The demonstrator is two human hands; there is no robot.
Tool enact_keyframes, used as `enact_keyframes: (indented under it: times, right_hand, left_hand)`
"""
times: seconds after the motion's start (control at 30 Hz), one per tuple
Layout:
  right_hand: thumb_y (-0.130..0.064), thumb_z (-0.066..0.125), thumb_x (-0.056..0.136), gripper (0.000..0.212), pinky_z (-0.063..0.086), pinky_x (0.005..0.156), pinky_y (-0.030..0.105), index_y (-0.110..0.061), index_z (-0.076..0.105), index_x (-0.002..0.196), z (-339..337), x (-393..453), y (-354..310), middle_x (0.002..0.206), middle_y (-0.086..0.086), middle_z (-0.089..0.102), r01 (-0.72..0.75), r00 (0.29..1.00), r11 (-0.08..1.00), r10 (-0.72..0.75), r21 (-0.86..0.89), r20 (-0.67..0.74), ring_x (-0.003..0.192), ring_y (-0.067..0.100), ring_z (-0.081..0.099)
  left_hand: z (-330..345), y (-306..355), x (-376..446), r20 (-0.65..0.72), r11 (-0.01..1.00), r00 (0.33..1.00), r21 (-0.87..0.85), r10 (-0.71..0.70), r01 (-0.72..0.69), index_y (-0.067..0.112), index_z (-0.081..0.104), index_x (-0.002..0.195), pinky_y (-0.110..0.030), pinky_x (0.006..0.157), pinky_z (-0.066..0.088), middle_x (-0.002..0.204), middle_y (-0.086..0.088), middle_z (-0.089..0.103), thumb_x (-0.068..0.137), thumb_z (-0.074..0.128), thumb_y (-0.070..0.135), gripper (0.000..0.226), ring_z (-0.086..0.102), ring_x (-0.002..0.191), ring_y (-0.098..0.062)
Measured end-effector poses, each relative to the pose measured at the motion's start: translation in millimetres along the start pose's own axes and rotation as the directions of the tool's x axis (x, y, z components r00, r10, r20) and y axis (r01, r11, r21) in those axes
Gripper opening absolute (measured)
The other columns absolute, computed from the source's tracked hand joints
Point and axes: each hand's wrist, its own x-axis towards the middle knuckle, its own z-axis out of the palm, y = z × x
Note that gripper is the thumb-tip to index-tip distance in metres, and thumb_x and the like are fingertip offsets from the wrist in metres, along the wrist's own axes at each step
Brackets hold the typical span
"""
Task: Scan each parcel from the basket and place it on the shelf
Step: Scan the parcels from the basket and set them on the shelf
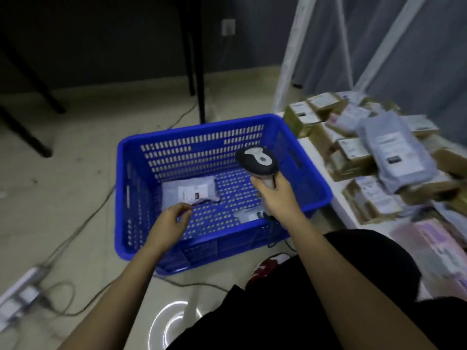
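Below, a blue perforated plastic basket (177, 152) is seen on the pale tiled floor (75, 173); a grey plastic mailer parcel with a white label (190, 192) lies flat on the basket's bottom, towards its left wall; a second small parcel (249, 216) lies near the basket's front wall. The left hand (171, 219) is held inside the basket, just in front of the grey parcel, its fingers (185, 210) loosely curled and holding nothing. A black-and-grey handheld barcode scanner (259, 160) is gripped by the right hand (274, 195) above the basket's right half. Right of the basket, stacked cardboard boxes and grey mailers (379, 160) are piled on a low white shelf (338, 198).
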Motion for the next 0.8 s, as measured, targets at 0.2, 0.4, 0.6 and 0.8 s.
enact_keyframes:
  times: [0.2,0.4,0.6,0.8]
  right_hand:
    - [-0.019,0.066,0.09,0.016,0.052,0.077,0.036,-0.026,0.059,0.103,-1.8,20.0,46.5,0.092,-0.004,0.064,-0.066,0.992,0.996,0.058,-0.064,-0.116,0.084,0.017,0.06]
    - [-0.024,0.065,0.091,0.018,0.055,0.083,0.04,-0.031,0.057,0.106,-36.2,41.5,63.1,0.094,-0.015,0.062,-0.165,0.985,0.974,0.154,-0.156,-0.08,0.087,0.008,0.061]
    - [-0.023,0.064,0.092,0.022,0.05,0.057,0.012,-0.022,0.058,0.113,-51.5,68.3,61.5,0.097,-0.006,0.064,-0.215,0.976,0.969,0.208,-0.12,-0.065,0.083,0.008,0.063]
    - [-0.026,0.062,0.093,0.008,0.047,0.05,0.016,-0.028,0.057,0.087,-82.0,126.5,64.4,0.077,0.002,0.061,-0.211,0.975,0.956,0.222,-0.202,0.031,0.052,0.0,0.056]
  left_hand:
    - [30.7,-21.5,-11.3,0.204,0.988,0.978,0.134,0.044,-0.073,0.022,0.066,0.117,-0.027,0.09,0.047,0.118,0.004,0.067,0.085,0.032,0.065,0.064,0.061,0.109,-0.015]
    - [66.1,8.1,22.1,0.332,0.968,0.939,0.194,0.089,-0.16,0.022,0.067,0.11,-0.03,0.08,0.046,0.109,0.001,0.068,0.098,0.042,0.045,0.036,0.061,0.102,-0.018]
    - [79.0,29.9,86.3,0.479,0.947,0.874,0.313,-0.086,-0.079,0.014,0.062,0.066,-0.032,0.068,0.045,0.069,-0.004,0.065,0.095,0.041,0.056,0.056,0.059,0.069,-0.019]
    - [149.9,19.3,186.0,0.489,0.983,0.871,0.176,-0.048,-0.044,0.008,0.063,0.088,-0.036,0.072,0.047,0.084,-0.013,0.065,0.099,0.048,0.031,0.029,0.06,0.08,-0.026]
